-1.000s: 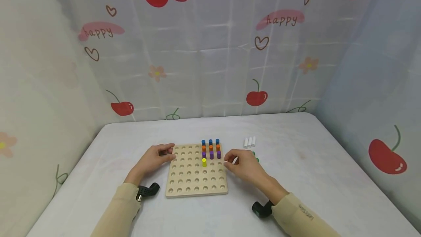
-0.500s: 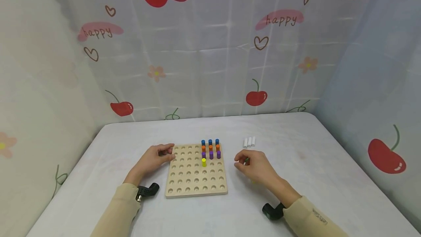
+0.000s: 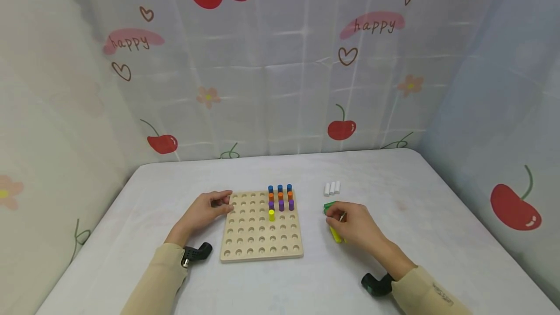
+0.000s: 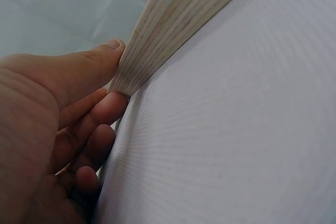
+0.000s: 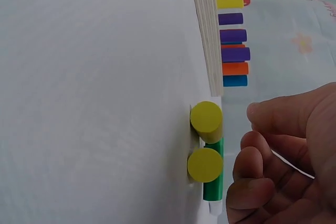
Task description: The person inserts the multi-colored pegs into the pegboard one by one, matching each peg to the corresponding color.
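Observation:
A wooden pegboard [image 3: 249, 237] with rows of round holes lies on the table. Blue pegs [image 3: 280, 189], orange pegs [image 3: 280, 197] and purple pegs [image 3: 281, 205] stand in short rows at its back right, with one yellow peg [image 3: 271, 215] in front of them. My left hand [image 3: 204, 213] holds the board's back left corner between thumb and fingers. To the right of the board, my right hand [image 3: 353, 222] hovers beside two loose yellow pegs [image 5: 206, 121], fingers bent, nothing between thumb and index finger. Green pegs [image 3: 329, 205] lie just beyond, partly hidden by this hand.
Three white pegs [image 3: 332, 188] lie side by side farther back on the white-covered table [image 3: 175, 183]. A curtain [image 3: 280, 86] printed with cherries hangs behind the table.
My right hand has drawn away from the board to the right, toward the loose pegs. The green and yellow loose pegs have come into fuller view. My left hand keeps its place on the board.

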Available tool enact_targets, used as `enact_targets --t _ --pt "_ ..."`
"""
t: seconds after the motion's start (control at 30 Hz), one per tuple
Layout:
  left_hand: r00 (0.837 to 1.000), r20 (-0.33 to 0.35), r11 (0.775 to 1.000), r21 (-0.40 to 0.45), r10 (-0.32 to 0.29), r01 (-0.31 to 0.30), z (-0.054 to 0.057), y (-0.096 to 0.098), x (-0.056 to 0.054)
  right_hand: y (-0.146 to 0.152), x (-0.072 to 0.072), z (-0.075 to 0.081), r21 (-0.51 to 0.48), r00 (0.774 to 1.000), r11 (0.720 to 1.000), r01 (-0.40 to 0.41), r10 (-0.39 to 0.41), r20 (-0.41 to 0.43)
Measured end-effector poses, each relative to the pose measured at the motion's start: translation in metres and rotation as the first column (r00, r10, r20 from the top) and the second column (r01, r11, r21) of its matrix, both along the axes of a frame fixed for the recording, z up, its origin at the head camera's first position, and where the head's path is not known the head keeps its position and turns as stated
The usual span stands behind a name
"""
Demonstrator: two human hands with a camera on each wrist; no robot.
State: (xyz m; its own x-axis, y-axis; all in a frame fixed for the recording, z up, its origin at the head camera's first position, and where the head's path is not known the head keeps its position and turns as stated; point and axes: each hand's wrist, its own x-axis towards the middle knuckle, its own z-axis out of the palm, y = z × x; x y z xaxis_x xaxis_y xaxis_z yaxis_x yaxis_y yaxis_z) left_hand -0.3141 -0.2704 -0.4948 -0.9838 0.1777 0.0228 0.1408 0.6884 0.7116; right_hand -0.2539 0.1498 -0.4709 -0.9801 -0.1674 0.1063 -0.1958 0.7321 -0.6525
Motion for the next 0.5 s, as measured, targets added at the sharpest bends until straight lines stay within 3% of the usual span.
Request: enact_targets --t 0.5 --pt "1.0 -0.003 1.0 0.007 -0.009 0.009 -0.002 -0.002 -0.001 0.017 0.005 -0.004 0.055 0.995 0.997 0.045 -0.05 0.082"
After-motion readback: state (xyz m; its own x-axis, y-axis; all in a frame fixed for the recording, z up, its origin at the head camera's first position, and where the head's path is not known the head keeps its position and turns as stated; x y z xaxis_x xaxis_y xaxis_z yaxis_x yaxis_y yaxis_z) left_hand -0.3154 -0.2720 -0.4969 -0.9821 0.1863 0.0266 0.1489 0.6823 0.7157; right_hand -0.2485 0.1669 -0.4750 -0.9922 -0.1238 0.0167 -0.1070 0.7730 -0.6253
